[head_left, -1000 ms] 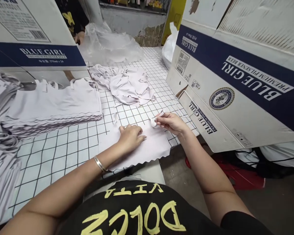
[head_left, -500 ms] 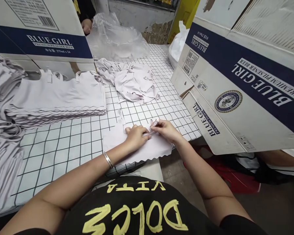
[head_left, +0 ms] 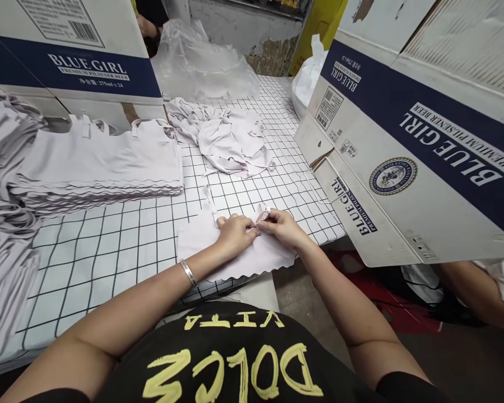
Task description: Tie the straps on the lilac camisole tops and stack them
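A pale pinkish-white strappy top [head_left: 247, 262] lies flat at the table's near edge, its wavy hem toward me. My left hand [head_left: 235, 235] rests on the top, thumb and fingers pinching fabric at the upper edge. Close against it, my right hand [head_left: 282, 226] is closed in a pinch on the same edge near a strap, whose small loop pokes up above the fingers. Another thin strap [head_left: 210, 200] stretches away beyond my left hand. The exact bit of cloth between the fingertips is too small to make out.
Neatly layered tops [head_left: 101, 159] are stacked at left, and a crumpled heap of them [head_left: 231, 140] sits ahead on the grid-patterned tablecloth [head_left: 109, 240]. Cardboard beer boxes stand at left [head_left: 88, 67] and right [head_left: 386, 140]. A clear plastic bag [head_left: 201, 61] lies behind, near another person's hand [head_left: 146, 27].
My right fingertips have drawn slightly closer to the left ones along the top's edge. The other person's hand behind the left box has moved up. An arm at the right shows more.
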A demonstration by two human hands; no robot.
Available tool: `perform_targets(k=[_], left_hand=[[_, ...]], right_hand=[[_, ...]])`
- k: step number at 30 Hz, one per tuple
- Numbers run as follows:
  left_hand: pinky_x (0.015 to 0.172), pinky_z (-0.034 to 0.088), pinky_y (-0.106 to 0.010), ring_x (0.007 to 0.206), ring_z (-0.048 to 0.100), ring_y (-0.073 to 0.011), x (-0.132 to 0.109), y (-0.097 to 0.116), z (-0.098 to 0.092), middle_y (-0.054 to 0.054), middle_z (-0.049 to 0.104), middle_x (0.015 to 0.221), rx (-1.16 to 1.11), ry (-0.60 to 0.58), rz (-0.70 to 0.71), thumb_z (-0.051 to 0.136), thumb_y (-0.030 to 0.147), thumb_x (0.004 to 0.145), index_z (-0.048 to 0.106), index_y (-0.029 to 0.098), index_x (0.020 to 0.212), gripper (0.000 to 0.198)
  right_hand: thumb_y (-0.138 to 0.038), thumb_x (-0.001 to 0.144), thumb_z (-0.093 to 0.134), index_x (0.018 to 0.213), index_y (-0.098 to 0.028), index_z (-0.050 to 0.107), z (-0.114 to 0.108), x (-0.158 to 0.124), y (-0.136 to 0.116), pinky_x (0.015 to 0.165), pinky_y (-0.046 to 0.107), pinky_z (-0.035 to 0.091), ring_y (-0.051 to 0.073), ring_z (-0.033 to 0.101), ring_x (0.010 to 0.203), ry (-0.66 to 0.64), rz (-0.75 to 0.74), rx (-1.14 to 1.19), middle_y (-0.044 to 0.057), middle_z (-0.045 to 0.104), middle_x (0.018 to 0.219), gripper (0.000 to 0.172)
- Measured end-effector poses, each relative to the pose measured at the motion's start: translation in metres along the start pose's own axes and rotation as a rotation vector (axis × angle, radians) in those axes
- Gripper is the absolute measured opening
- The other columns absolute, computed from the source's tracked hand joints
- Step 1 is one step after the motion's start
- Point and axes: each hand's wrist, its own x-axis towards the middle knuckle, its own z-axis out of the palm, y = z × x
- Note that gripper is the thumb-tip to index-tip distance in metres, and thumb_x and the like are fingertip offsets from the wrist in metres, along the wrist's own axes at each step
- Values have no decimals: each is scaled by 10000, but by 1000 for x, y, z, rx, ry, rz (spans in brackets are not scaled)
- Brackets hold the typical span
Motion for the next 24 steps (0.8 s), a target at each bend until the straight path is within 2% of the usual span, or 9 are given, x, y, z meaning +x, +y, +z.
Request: perform_targets(k=[15, 20, 24], left_hand=[[850, 235, -413, 918, 545, -214, -1, -3, 3, -10, 695, 770, -64, 41, 0, 635, 332, 818, 653, 182, 638, 235], [882, 229, -421, 925, 554, -215, -2, -3, 3, 0, 709, 787, -121, 56, -4, 666, 305, 792, 679, 196, 672, 162], [890, 221, -432, 925, 555, -214, -4, -2, 3, 1, 723, 810, -129, 61, 7, 656, 284, 800, 673, 195, 659, 168]], right_hand=[[-344, 737, 689, 793, -170, 633, 2, -3, 0, 694, 295, 419, 155, 529, 738, 11, -55, -174, 13, 576, 786, 191], [-196, 786, 616, 795, -184, 640, 0, -5, -4, 737, 314, 392, 182, 495, 803, 70, -248, -563, 26, 531, 805, 29], [-77, 803, 506, 698, -167, 573, -2, -9, -14, 766, 349, 362, 201, 446, 803, 17, -473, -934, 69, 544, 803, 154]])
